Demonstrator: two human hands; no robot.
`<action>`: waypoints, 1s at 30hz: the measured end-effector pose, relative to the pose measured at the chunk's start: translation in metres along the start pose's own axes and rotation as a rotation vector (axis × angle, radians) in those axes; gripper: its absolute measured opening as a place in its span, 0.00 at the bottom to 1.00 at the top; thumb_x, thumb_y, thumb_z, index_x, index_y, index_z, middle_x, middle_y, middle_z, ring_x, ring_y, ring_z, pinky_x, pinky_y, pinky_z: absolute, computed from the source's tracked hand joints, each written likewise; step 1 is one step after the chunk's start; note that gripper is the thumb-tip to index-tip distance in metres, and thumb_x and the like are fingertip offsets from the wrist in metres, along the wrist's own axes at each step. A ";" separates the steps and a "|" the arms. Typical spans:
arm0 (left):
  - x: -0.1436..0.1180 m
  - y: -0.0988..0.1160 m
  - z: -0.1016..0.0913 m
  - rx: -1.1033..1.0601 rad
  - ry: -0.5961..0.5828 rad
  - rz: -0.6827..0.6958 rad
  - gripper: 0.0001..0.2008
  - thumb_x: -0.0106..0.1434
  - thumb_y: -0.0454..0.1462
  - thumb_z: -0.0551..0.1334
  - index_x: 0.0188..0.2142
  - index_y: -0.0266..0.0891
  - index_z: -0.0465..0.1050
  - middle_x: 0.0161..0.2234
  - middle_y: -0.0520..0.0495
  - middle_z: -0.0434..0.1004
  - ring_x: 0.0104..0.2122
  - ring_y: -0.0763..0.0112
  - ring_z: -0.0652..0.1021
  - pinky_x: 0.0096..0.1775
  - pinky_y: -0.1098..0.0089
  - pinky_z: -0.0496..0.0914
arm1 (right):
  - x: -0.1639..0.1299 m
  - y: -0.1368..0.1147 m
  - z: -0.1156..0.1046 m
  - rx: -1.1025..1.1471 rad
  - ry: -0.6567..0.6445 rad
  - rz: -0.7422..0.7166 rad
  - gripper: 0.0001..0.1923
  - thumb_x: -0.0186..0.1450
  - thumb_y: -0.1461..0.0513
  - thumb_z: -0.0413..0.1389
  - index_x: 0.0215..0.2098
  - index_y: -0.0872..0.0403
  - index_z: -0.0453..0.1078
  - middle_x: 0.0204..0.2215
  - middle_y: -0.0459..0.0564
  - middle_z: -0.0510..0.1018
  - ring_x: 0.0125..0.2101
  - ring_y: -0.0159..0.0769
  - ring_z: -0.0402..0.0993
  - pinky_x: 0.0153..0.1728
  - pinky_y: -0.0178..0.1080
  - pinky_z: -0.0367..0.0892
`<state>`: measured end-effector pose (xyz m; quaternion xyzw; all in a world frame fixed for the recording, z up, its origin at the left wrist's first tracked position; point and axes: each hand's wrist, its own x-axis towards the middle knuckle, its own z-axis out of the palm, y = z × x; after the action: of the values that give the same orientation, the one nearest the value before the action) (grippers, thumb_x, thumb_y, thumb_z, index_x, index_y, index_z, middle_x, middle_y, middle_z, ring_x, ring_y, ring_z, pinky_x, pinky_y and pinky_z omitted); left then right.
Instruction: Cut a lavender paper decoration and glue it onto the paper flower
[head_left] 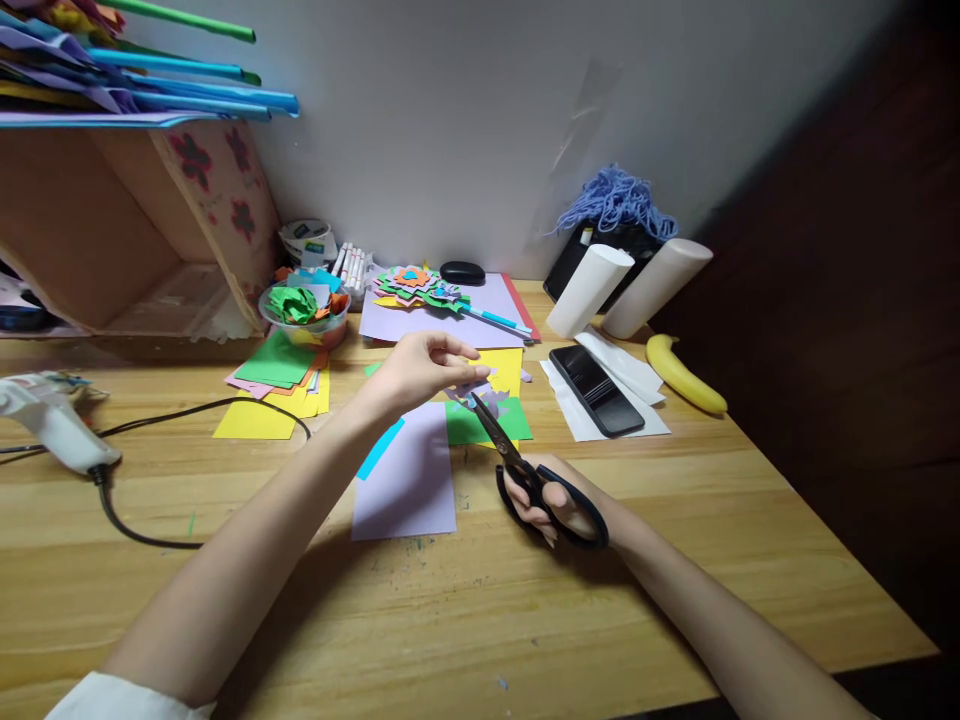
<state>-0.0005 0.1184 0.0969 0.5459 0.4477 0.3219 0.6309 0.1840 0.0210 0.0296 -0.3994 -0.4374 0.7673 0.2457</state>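
Here, the scene line by line:

Step in hand: by the look of it, cutting a small shape out of coloured paper, mid-cut.

Left hand (420, 368): raised over the middle of the table (675, 560), fingers (457, 352) pinched together on a small lilac paper piece (474, 388); the grip is narrow, only thumb and fingertips closing on the paper's edge.

Right hand (551, 505): near and to the right of the left one, fingers threaded through the black handles of the scissors (517, 465) and clenched round them.

Scissors blades: pointing far-left toward the lilac piece, tips at or just beside it; whether they stand parted cannot be told, since they read as one dark line.

Lilac paper piece: held above the green sheet (480, 425) and yellow sheet (506, 368), not lying on them.

Next move, as a judgement: the paper likely needs turning between the left fingertips so the blades can follow the outline, with the pinch kept clear of the cutting line.

Around: a lilac sheet (409, 480) lies flat near the left forearm; a phone (596, 390) rests on white paper to the right, a banana (686, 375) beyond it; a glue gun (49, 420) sits far left; a bowl of paper scraps (304, 310) stands at the far side.
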 end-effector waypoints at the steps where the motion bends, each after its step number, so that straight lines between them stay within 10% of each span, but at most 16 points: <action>1: 0.000 0.000 0.000 0.008 -0.010 -0.004 0.11 0.49 0.30 0.69 0.30 0.30 0.70 0.20 0.51 0.75 0.19 0.80 0.72 0.26 0.75 0.67 | -0.001 -0.001 0.001 -0.013 0.001 0.000 0.37 0.30 0.37 0.63 0.20 0.55 0.57 0.11 0.36 0.60 0.09 0.19 0.50 0.07 0.25 0.52; 20: 0.001 -0.004 -0.011 0.125 -0.195 0.002 0.10 0.47 0.35 0.69 0.29 0.33 0.73 0.25 0.48 0.77 0.24 0.75 0.75 0.29 0.73 0.67 | -0.004 -0.001 0.001 -0.120 -0.022 0.035 0.20 0.44 0.53 0.63 0.19 0.55 0.57 0.11 0.37 0.60 0.10 0.20 0.50 0.08 0.25 0.51; 30: -0.010 0.011 -0.021 0.263 -0.264 0.023 0.10 0.48 0.36 0.68 0.31 0.34 0.74 0.26 0.47 0.77 0.23 0.75 0.73 0.26 0.74 0.65 | -0.002 0.001 -0.006 -0.101 -0.055 -0.065 0.38 0.36 0.31 0.56 0.22 0.55 0.57 0.12 0.36 0.58 0.10 0.20 0.49 0.08 0.27 0.53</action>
<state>-0.0222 0.1204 0.1100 0.6663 0.3930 0.1935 0.6034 0.1906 0.0216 0.0275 -0.3757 -0.4950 0.7466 0.2375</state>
